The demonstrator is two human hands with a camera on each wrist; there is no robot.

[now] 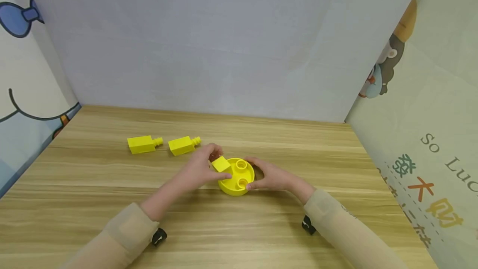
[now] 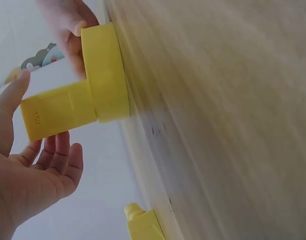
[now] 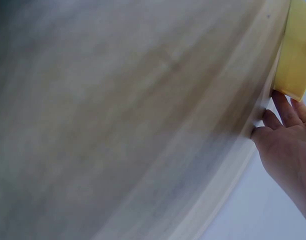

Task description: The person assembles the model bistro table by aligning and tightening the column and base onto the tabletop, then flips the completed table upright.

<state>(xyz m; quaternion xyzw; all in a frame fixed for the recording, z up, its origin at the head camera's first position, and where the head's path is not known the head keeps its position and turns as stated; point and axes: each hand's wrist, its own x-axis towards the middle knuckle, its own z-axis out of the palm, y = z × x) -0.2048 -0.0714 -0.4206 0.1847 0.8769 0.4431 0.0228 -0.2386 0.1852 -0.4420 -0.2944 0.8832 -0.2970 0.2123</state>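
A round yellow base [image 1: 239, 179] with a raised rim and ring-shaped sockets lies on the table. Standing upright on its left part is a yellow square block [image 1: 221, 164]; the left wrist view shows the block [image 2: 58, 112] meeting the base [image 2: 105, 75], its lower end hidden inside. My left hand [image 1: 203, 167] holds the block near its outer end, thumb on one side and fingers on the other. On the base's right side, my right hand [image 1: 270, 175] grips the rim, thumb at the near edge and fingers at the far edge.
Two more yellow square blocks, a left one [image 1: 142, 144] and a right one [image 1: 182, 145], lie on the wooden table [image 1: 298, 227] left of the base, threaded ends pointing right. A pale cloth wall [image 1: 209, 45] stands behind, with printed cloths at both sides.
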